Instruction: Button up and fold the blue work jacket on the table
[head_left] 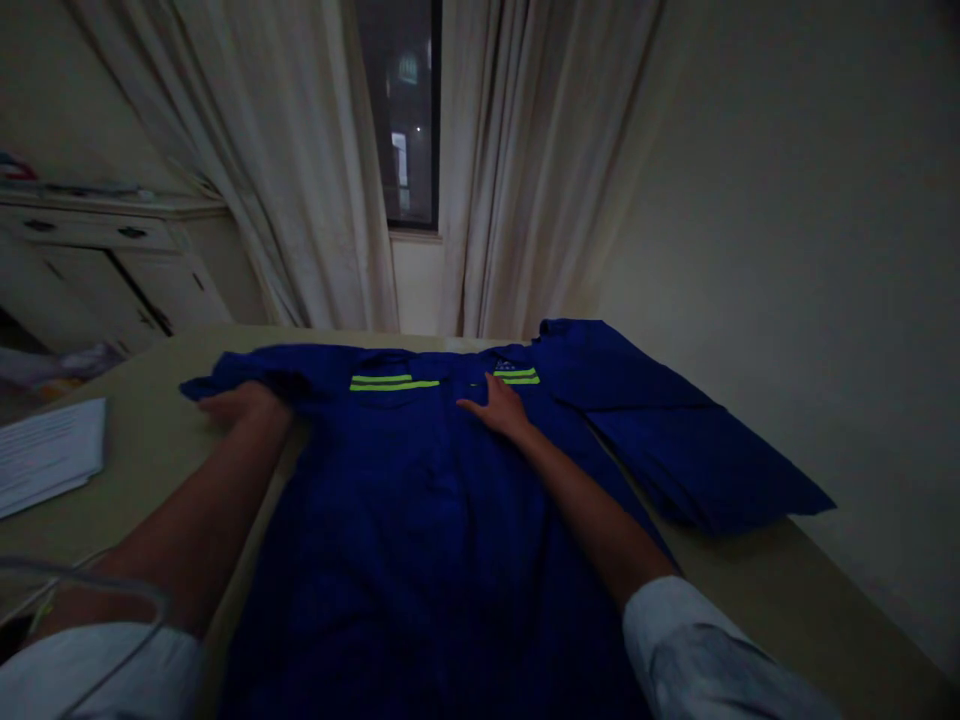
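If my left hand (251,402), eleven o'clock, tugs, garment (390,490) may crease | grip: can't tell | right hand (504,408), twelve: spread, empty

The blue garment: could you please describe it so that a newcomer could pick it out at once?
Find the table before the pale curtains. Spread across it is a dark blue garment, left hand at one sleeve, right hand on its chest. Yellow-green stripes set it apart from the white papers.
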